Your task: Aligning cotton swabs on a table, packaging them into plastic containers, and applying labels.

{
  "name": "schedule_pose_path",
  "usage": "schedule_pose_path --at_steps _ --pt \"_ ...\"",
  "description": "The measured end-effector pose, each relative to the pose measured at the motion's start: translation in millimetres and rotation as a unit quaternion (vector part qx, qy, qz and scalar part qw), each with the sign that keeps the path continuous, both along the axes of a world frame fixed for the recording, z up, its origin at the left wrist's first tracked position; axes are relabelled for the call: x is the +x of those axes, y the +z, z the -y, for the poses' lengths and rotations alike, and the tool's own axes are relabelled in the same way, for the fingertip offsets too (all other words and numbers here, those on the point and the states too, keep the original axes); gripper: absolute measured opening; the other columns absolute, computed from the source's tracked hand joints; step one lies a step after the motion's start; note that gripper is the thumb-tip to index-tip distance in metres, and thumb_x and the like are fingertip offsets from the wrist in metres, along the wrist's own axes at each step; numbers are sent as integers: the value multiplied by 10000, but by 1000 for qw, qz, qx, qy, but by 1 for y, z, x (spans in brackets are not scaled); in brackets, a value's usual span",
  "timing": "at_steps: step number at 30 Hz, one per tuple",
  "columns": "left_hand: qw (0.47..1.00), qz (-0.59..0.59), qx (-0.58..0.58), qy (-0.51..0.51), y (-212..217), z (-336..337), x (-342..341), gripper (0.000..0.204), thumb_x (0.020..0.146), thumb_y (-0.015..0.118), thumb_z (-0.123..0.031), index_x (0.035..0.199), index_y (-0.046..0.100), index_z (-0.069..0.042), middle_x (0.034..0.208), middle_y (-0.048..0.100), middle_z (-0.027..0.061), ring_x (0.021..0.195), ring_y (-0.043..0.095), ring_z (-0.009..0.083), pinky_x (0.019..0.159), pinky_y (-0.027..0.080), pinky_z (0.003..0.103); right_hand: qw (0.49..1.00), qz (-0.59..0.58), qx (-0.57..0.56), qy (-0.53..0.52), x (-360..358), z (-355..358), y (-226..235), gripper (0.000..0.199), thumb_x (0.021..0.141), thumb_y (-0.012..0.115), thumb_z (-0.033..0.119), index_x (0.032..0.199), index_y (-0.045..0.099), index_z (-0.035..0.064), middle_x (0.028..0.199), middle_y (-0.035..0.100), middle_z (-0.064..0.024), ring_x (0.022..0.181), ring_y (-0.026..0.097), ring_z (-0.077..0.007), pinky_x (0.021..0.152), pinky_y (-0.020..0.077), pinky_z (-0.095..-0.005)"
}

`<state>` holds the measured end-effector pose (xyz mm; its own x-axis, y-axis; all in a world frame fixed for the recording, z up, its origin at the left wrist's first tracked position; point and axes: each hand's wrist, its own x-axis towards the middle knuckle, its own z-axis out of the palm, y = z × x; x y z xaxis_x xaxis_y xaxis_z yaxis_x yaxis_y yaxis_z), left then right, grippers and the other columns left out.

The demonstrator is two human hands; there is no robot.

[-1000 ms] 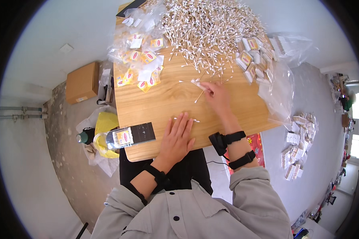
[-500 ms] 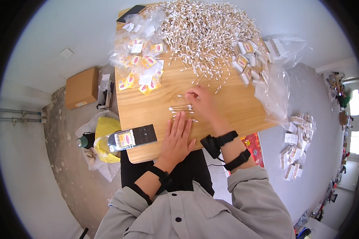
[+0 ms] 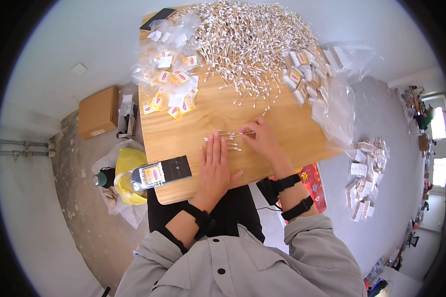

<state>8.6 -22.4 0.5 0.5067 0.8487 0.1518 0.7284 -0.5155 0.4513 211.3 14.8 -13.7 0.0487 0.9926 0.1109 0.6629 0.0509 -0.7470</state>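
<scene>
My left hand (image 3: 214,171) lies flat on the wooden table (image 3: 203,116), its fingers stretched out over the left part of a small row of cotton swabs (image 3: 233,144). Just to its right, my right hand (image 3: 263,143) pinches a cotton swab (image 3: 247,132) between thumb and fingertips, at the upper edge of that row. The swabs have wooden sticks and white tips, and several lie roughly side by side. Farther back spreads a large loose heap of cotton swabs (image 3: 252,44).
Clear bags with yellow-and-white cards (image 3: 180,77) lie at the far left. Packed swab bundles (image 3: 307,74) and plastic bags (image 3: 334,111) cover the right edge. A swab pack (image 3: 152,174) rests on a black block (image 3: 177,169) at the near left corner. Packs (image 3: 362,173) lie on the floor.
My right hand has come nearer and down to the small row, bringing a cotton swab from farther back. The left hand has shifted slightly left and farther from me, still flat.
</scene>
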Motion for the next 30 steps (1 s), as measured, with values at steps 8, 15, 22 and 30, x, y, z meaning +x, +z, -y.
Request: schedule_pose_path --at_steps 8,15,22,30 --pt "999 -41 18 24 -13 -9 7 1000 766 667 -527 1476 244 35 1572 205 179 1471 169 297 1175 126 517 997 -62 -31 -27 20 12 9 131 768 705 72 891 664 83 899 560 -106 791 610 -272 713 514 -362" --pt "998 -59 23 9 -9 -1 3 930 801 644 -501 1480 261 6 1575 209 165 1472 172 283 1172 125 526 993 19 20 -113 -9 -1 7 60 809 682 134 853 675 94 808 597 -84 779 618 -255 658 496 -366" --pt "998 -62 21 1 -9 -2 7 962 800 639 -531 1488 242 12 1568 208 192 1467 175 322 1161 113 549 997 -61 45 6 -21 5 -12 110 867 636 137 953 680 84 898 611 -95 826 603 -253 724 489 -356" --pt "996 -66 8 61 -6 -16 4 1109 688 742 -545 1485 225 28 1563 198 215 1465 177 326 1161 149 542 923 -312 117 -193 -64 26 -21 379 1050 365 230 1297 449 -44 1289 495 -147 1206 511 -240 1056 399 -368"
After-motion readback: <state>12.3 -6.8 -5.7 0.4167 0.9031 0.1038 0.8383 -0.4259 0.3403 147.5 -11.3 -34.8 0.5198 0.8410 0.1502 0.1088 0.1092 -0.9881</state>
